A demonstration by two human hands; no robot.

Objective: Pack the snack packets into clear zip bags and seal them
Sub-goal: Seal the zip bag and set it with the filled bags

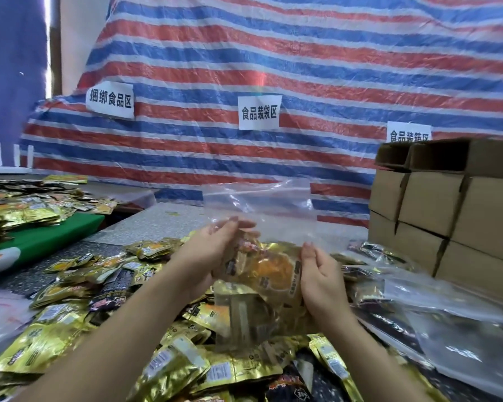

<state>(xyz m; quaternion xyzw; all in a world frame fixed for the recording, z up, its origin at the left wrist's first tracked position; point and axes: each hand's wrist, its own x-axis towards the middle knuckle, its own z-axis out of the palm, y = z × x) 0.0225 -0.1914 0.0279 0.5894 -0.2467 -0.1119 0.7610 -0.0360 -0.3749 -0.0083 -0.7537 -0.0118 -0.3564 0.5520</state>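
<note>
A: Held up at centre, a clear bag [259, 216], mouth at twelve o'clock, gold packets [276, 271] inside the lower half.

B: Gripped how?

A: Left hand [215, 248] curled round the bag's nine o'clock edge, fingers wrapped over plastic and packets. Right hand [320, 274] pinching the three o'clock edge between thumb and fingers.

B: Below?

A: Loose packets heaped [169, 364] across the table [145, 224], from six round to nine o'clock. More piled on a green board [53, 230] toward ten.

B: At three?

A: Stacked cartons [447, 204]. Flat spare bags [459, 329] lying toward four, some over dark packets.

B: Behind?

A: Striped tarp [302, 68] at twelve, three paper signs [259, 112] taped on.
</note>
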